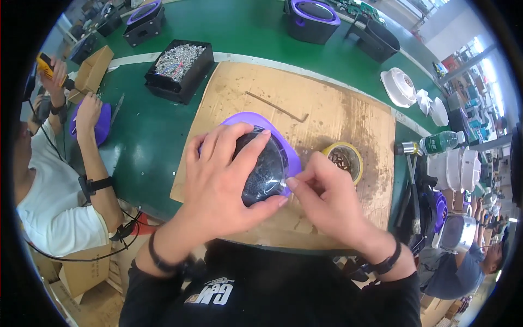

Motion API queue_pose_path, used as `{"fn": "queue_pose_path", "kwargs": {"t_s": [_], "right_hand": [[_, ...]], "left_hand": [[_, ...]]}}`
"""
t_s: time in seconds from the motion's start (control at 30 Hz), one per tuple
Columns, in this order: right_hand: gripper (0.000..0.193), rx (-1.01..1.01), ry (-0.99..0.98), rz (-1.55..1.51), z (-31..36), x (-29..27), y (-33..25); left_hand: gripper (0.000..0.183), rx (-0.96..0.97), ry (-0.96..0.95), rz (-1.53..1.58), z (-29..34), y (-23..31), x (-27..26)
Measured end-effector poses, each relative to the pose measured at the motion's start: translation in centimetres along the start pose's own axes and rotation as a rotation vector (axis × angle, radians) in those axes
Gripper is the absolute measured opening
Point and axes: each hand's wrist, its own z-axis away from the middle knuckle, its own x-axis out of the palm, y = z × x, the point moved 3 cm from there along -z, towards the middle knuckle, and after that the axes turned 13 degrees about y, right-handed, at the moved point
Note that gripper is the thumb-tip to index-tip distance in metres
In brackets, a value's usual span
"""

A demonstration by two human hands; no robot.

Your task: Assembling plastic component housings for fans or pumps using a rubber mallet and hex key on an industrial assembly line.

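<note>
A purple plastic housing (295, 159) with a dark, glossy domed cover (268, 173) rests on a cardboard sheet (229, 87) in front of me. My left hand (218, 171) grips it from the left, fingers spread over the dome and thumb along its near edge. At the dome's right rim, my right hand (331, 196) pinches thumb and forefinger together; what lies between them is too small to make out. Beside the right hand sits a yellow-rimmed ring (357, 165) holding small dark metal fasteners. An L-shaped hex key (276, 106) lies beyond the housing.
A black bin (192, 87) of silver screws stands at the far left. White round shells (399, 87), a green bottle (441, 143) and a hammer-like tool (414, 196) lie to the right. At left, a co-worker's arm (98, 158) reaches over another purple part (102, 125).
</note>
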Motion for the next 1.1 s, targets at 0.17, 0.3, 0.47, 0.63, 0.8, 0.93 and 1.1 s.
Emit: {"fn": "queue_pose_path", "kwargs": {"t_s": [0.17, 0.3, 0.47, 0.63, 0.8, 0.93, 1.1], "right_hand": [[0.018, 0.024, 0.161, -0.136, 1.6, 0.3, 1.4], [0.016, -0.057, 0.012, 0.042, 0.1, -0.9, -0.7], [0.02, -0.074, 0.052, 0.085, 1.6, 0.1, -0.6], [0.019, 0.119, 0.204, -0.25, 3.3, 1.1, 1.3], [0.017, 0.027, 0.01, 0.082, 2.1, -0.4, -1.3], [0.014, -0.053, 0.053, 0.116, 3.4, -0.7, -1.8], [0.009, -0.102, 0.04, 0.444, 3.2, -1.9, -3.5]], "left_hand": [[0.081, 0.022, 0.003, -0.022, 0.1, 0.5, 0.1], [0.084, 0.0, 0.009, -0.055, 0.6, 0.8, 0.2], [0.058, 0.032, 0.119, 0.005, 0.9, 0.4, 0.5], [0.041, 0.042, 0.127, 0.019, 0.7, 0.8, 0.4], [0.038, 0.018, 0.136, -0.039, 0.9, 0.5, 0.5], [0.037, 0.008, 0.132, -0.016, 0.7, 0.5, 0.7], [0.036, -0.001, 0.215, 0.025, 0.9, 0.5, 0.8]]}}
